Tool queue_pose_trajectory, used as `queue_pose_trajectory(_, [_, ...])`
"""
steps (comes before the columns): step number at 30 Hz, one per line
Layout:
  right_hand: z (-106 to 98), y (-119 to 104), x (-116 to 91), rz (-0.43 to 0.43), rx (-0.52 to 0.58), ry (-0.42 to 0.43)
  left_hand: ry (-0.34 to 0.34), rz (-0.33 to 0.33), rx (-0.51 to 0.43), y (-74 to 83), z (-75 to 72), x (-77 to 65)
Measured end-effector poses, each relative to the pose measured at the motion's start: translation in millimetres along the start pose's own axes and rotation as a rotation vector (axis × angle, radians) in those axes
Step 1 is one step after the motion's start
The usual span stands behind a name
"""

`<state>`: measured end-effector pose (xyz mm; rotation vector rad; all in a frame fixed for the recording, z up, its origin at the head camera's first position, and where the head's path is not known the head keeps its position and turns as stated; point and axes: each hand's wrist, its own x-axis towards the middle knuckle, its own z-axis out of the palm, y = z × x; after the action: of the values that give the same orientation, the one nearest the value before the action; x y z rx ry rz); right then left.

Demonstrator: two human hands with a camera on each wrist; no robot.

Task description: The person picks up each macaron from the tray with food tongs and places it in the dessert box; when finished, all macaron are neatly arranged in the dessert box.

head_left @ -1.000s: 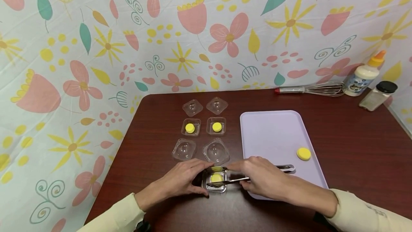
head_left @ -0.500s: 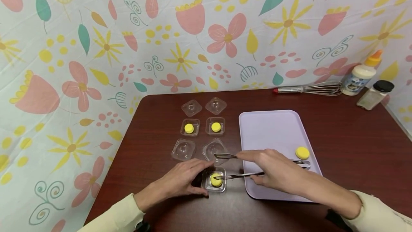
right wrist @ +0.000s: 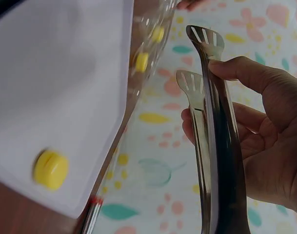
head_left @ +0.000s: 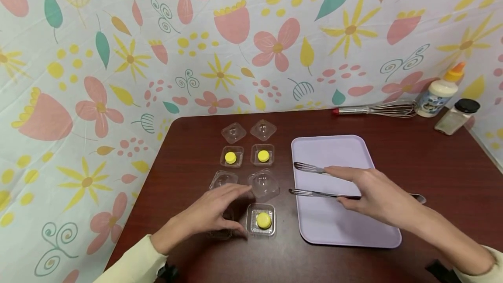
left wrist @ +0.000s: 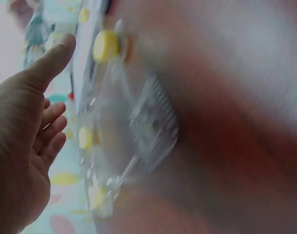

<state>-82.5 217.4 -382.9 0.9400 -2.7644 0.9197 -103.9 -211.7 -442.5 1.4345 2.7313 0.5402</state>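
Note:
My right hand (head_left: 377, 195) holds metal tongs (right wrist: 221, 146), their slotted tips spread apart over the left edge of the lilac tray (head_left: 334, 235). Nothing lies between the tips. A yellow macaron (head_left: 263, 220) sits in the near clear square container (head_left: 250, 226). Just left of that container is my left hand (head_left: 208, 213), thumb and fingers apart, holding nothing. Under it another clear container (left wrist: 155, 122) is partly hidden in the head view. One more yellow macaron (right wrist: 50, 169) lies on the tray, hidden behind my right hand in the head view.
Farther back, two containers hold yellow macarons (head_left: 230, 157) (head_left: 263, 156). Clear domed lids (head_left: 263, 184) (head_left: 233, 132) lie in front of and behind them. A whisk (head_left: 377, 108), a white bottle (head_left: 437, 95) and a black-lidded jar (head_left: 457, 117) stand or lie at the back right.
The tongs have come away from the near container and moved right over the tray with my right hand, leaving the macaron inside. My left hand has let go of the container and shifted left.

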Motion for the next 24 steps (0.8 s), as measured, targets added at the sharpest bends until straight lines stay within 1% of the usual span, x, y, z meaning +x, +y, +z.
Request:
queue_pose_trajectory(3, [-6.9, 15.7, -10.6, 0.028, 0.011, 0.014, 0.001, -0.026, -0.017, -6.2, -10.2, -6.3])
queue_pose_trajectory(8, [-16.2, 47.8, -29.9, 0.004, -0.026, 0.059, 0.002, -0.049, -0.033, -18.3, -17.9, -20.0])
queue_pose_trajectory(10, [-19.5, 59.5, -37.7, -0.005, -0.044, 0.070, 0.008, -0.057, -0.039, -23.1, -19.0, -25.9])
queue_pose_trajectory(12, [-22.5, 70.4, -45.3, 0.009, -0.060, 0.066, 0.014, -0.072, -0.047, -27.0, -20.0, -31.9])
queue_pose_trajectory(18, [-31.3, 96.8, -66.9, 0.085, -0.105, 0.021, 0.037, -0.121, -0.066, -36.2, -18.3, -51.7])
queue_pose_trajectory(20, [-33.0, 103.2, -72.8, 0.099, -0.129, 0.023, 0.046, -0.118, -0.068, -39.1, -16.7, -57.3])
queue_pose_trajectory(24, [-34.6, 112.8, -83.1, 0.123, -0.175, 0.021, 0.066, -0.092, -0.054, -43.9, -14.5, -65.2])
